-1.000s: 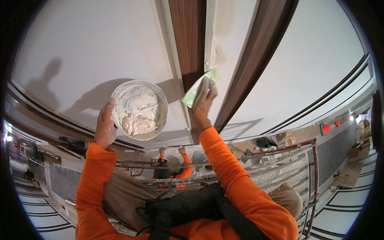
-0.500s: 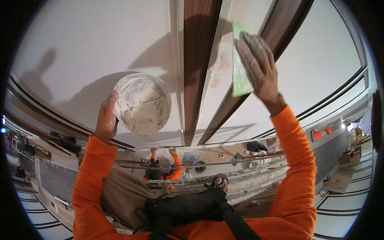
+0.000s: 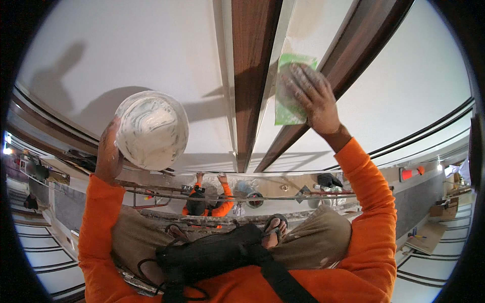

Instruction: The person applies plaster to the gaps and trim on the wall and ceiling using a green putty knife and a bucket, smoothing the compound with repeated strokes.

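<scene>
My left hand [image 3: 107, 151] grips the side of a round white tub [image 3: 185, 115], its inside coated with pale wet putty [image 3: 155, 122]. The tub is held up at the left, in front of the white wall panel. At the upper right, my right hand [image 3: 314, 96] presses a green plastic spreader [image 3: 284, 112] flat to the narrow white wall strip [image 3: 303, 28] between two brown wooden battens. My fingers lie across the spreader, and pale putty smears them. The thumb is hidden.
Brown battens [image 3: 251, 76] run down the wall. Below me, scaffold rails [image 3: 283, 206] cross the view, and a co-worker in orange [image 3: 222, 204] reaches toward the wall beside a bucket [image 3: 254, 200]. An orange cone [image 3: 408, 174] stands at the right.
The tub has moved left with my left hand. The spreader has gone lower and left, turning from nearly edge-on to flat on the strip. My legs show more.
</scene>
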Motion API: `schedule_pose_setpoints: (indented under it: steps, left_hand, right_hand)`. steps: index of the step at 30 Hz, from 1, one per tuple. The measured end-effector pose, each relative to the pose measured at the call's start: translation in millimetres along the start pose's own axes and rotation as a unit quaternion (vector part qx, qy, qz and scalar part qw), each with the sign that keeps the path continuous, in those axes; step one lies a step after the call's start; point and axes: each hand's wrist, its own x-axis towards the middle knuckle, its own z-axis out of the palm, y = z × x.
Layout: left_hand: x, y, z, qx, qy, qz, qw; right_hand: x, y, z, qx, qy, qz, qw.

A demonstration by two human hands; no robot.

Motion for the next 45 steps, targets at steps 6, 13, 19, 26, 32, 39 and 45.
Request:
schedule_pose_setpoints:
  steps: [6, 13, 19, 26, 32, 39, 45]
  left_hand:
    - [-17.4, 9.4, -26.4, 0.086, 0.032, 0.052, 0.994]
    - [-20.9, 18.1, -10.2, 0.006, 0.025, 0.026, 0.999]
    - [-33.2, 20.8, -2.5, 0.032, 0.045, 0.038, 0.998]
    - [-34.9, 21.6, -7.0, 0.022, 0.004, 0.065, 0.998]
    - [-29.6, 13.9, -22.0, 0.016, 0.026, 0.03, 0.999]
    - [-27.5, 21.4, -14.2, 0.017, 0.031, 0.039, 0.999]
    - [-34.4, 22.8, -15.5, 0.04, 0.056, 0.069, 0.995]
  right_hand:
    - [-55.3, -28.9, 42.2, 0.061, -0.04, -0.013, 0.997]
    - [-116.5, -68.4, 78.7, 0.105, -0.163, -0.011, 0.981]
    - [7.9, -14.2, -35.6, -0.007, 0.063, -0.008, 0.998]
    - [56.2, 26.8, -67.0, -0.062, 0.072, -0.018, 0.995]
    - [-9.8, 1.4, -1.4, 0.014, -0.008, -0.023, 1.0]
    - [-102.6, -55.0, 75.2, 0.091, -0.189, 0.008, 0.978]
    - [-5.5, -49.6, -24.8, 0.225, 0.083, 0.125, 0.963]
